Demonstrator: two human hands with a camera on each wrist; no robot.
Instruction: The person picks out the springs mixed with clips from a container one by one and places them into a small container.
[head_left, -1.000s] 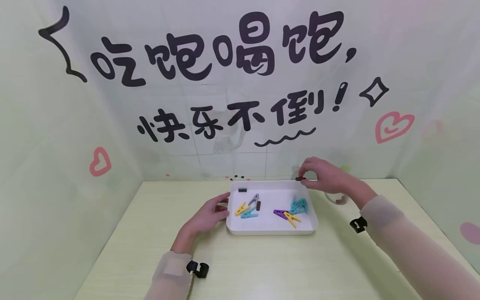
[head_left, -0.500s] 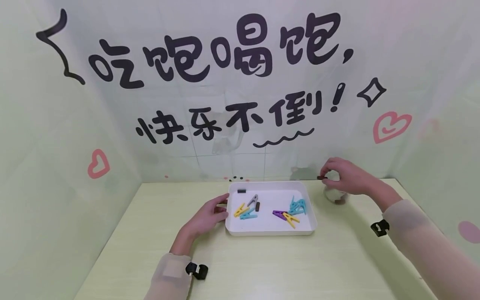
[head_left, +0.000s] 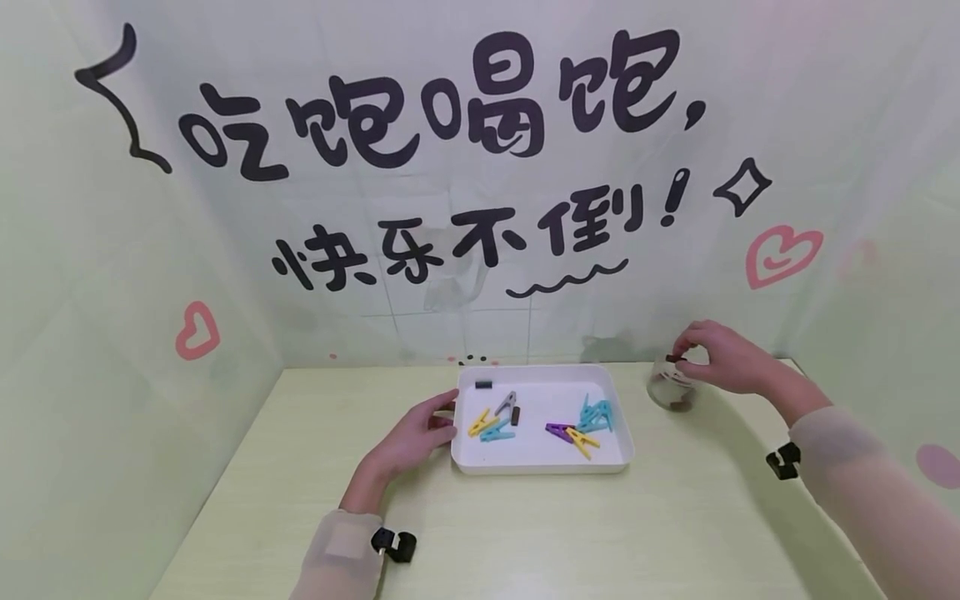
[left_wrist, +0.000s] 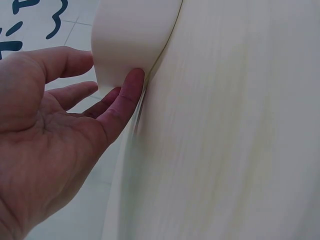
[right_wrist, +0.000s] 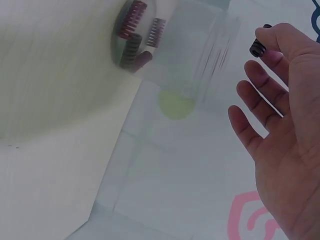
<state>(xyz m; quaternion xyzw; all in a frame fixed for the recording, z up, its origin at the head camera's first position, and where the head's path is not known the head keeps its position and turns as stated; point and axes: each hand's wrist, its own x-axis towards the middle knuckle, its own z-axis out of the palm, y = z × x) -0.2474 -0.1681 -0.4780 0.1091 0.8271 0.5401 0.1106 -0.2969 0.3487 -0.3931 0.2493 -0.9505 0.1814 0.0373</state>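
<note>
My right hand (head_left: 727, 358) pinches a small dark coil spring (right_wrist: 258, 47) between thumb and index finger; its other fingers are spread. It is at the mouth of a clear jar (head_left: 660, 387), which stands right of the tray. Several dark red and dark green springs (right_wrist: 132, 19) lie in the jar's bottom in the right wrist view. My left hand (left_wrist: 55, 135) touches the left outer wall of a white tray (head_left: 540, 468) with its fingertips. Inside the tray are a black spring (head_left: 483, 385), a brown spring (head_left: 515, 416) and several plastic clothespins (head_left: 596, 414).
The tray and jar stand near the back of a pale wooden table (head_left: 555, 533). Behind it hangs a whitish backdrop (head_left: 360, 333) with black lettering and pink hearts. A purple clothespin (head_left: 558, 431) and a yellow clothespin (head_left: 582, 443) lie together in the tray's right half.
My right hand has moved right with the spring, from above the tray's back right corner to the jar's mouth. The left hand and the tray have stayed in place.
</note>
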